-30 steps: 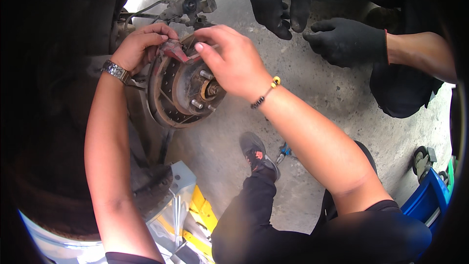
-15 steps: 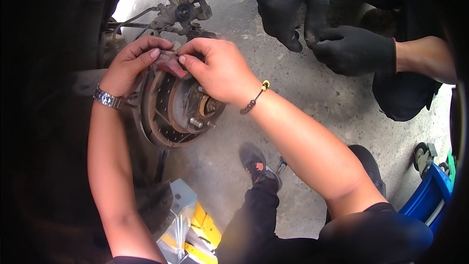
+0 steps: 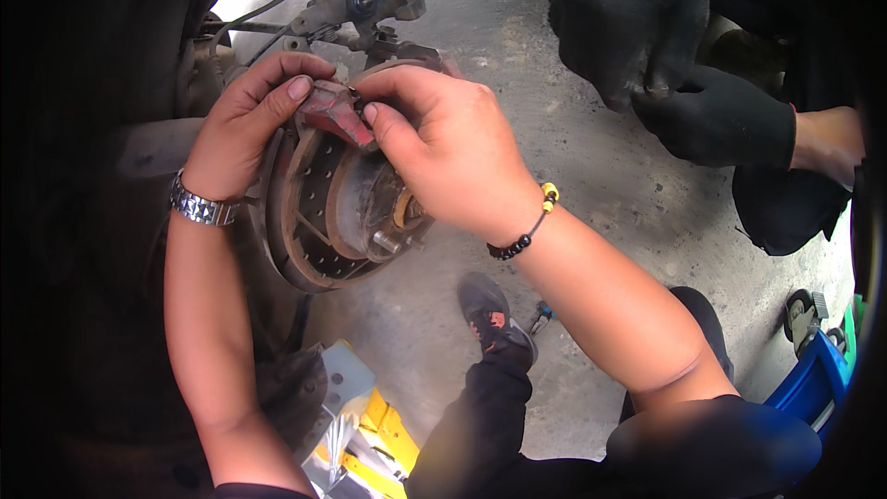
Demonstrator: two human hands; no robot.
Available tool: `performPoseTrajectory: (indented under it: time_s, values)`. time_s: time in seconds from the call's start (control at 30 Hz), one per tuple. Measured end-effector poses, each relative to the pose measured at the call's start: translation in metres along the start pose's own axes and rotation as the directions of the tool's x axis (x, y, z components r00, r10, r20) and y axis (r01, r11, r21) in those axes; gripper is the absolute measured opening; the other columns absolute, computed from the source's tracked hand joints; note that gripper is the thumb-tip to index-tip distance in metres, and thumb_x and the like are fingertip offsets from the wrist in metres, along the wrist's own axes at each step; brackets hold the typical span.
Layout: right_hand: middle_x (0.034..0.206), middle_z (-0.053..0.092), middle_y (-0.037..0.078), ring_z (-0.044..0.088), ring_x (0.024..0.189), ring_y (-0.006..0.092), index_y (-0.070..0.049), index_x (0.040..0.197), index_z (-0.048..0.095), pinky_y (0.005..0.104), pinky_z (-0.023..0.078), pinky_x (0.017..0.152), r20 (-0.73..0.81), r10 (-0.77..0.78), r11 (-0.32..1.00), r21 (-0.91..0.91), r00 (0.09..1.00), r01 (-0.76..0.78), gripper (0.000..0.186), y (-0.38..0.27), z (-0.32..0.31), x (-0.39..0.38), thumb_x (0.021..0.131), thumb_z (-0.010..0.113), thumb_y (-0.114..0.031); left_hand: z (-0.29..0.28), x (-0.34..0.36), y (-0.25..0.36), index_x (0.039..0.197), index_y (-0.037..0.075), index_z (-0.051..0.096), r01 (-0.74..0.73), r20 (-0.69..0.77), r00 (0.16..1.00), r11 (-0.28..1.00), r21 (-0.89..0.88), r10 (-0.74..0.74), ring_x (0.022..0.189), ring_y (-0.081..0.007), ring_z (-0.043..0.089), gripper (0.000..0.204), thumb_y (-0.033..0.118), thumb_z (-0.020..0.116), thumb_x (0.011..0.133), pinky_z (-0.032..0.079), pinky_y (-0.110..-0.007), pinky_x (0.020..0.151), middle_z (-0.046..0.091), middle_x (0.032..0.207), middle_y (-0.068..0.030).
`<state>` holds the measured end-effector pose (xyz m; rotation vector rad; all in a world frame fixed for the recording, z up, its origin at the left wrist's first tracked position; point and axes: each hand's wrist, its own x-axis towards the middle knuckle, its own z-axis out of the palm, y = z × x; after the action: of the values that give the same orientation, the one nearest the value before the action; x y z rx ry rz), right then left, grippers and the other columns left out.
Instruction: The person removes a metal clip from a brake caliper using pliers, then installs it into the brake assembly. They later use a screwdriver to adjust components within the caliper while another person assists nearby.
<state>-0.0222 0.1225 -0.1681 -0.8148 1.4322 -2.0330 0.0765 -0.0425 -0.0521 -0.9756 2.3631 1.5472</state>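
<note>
A worn brake pad (image 3: 338, 116) with a dull red face sits over the upper edge of a drilled brake disc (image 3: 319, 189). My left hand (image 3: 242, 125) pinches its left end, thumb on top and fingers curled behind. At the other end, my right hand (image 3: 453, 143) holds it between thumb and forefinger. Its far side is hidden by my fingers, so I cannot tell whether it touches the disc. Below my right hand, the wheel hub (image 3: 383, 222) shows its studs. Beyond my hands, a brake caliper (image 3: 370, 2) is swung up off the disc.
A person in black gloves (image 3: 716, 120) works at the upper right, fingertips together. A yellow and pale-grey object (image 3: 383, 425) stands at the lower left. On the floor lies a small tool (image 3: 541, 316) beside my shoe (image 3: 490, 314). A blue wheeled frame (image 3: 813, 374) is at the right.
My hands and the brake pad appear slightly larger, and the right hand sits a little farther right. The grip looks the same. The other person's gloved hands have shifted right and lower.
</note>
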Motion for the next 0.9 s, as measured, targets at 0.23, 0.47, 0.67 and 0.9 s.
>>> performPoseTrajectory:
  time_s: [0.23,0.47,0.67,0.9]
  values:
    - [0.088,0.073,0.015,0.072,0.081,0.0275,-0.001,0.099,0.07,0.0361,0.055,0.075,0.119,0.131,0.99,0.04,0.984,-0.137,0.017,0.006,-0.003,0.011,0.086,0.066,-0.012,-0.004,0.0,-0.004,0.11,0.003,0.064,-0.035,-0.028,0.999,0.996,0.08,0.037,0.099,-0.0078,0.057,0.026,0.025,0.063,0.099,0.045,-0.025,0.091,0.066,0.102,0.0]
    - [0.089,0.074,0.013,0.073,0.084,0.022,-0.002,0.101,0.07,0.0323,0.055,0.075,0.15,0.156,0.987,-0.001,0.976,-0.158,0.017,0.003,-0.004,0.013,0.089,0.065,-0.012,-0.002,-0.004,-0.008,0.11,0.001,0.069,-0.081,-0.082,0.993,0.991,0.105,0.09,0.096,-0.0081,0.061,0.029,0.027,0.065,0.097,0.048,-0.026,0.088,0.07,0.102,-0.0019]
    - [0.088,0.074,0.014,0.072,0.081,0.0245,-0.002,0.101,0.071,0.0342,0.055,0.074,0.182,0.18,0.98,0.055,0.967,-0.192,0.017,0.001,-0.007,0.015,0.088,0.065,-0.012,0.001,-0.005,-0.009,0.11,0.001,0.069,-0.044,-0.121,0.992,0.999,0.003,0.044,0.095,-0.0115,0.065,0.026,0.023,0.065,0.096,0.05,-0.028,0.09,0.072,0.104,-0.0064]
    - [0.084,0.07,0.019,0.069,0.08,0.0363,-0.002,0.092,0.072,0.0412,0.055,0.075,0.124,0.033,0.995,-0.096,0.992,-0.021,0.017,0.002,-0.01,0.019,0.085,0.063,-0.014,0.012,-0.005,-0.013,0.11,0.0,0.069,-0.105,-0.134,0.987,0.987,-0.119,0.089,0.101,-0.0158,0.066,0.025,0.02,0.062,0.098,0.048,-0.031,0.096,0.072,0.11,-0.0115]
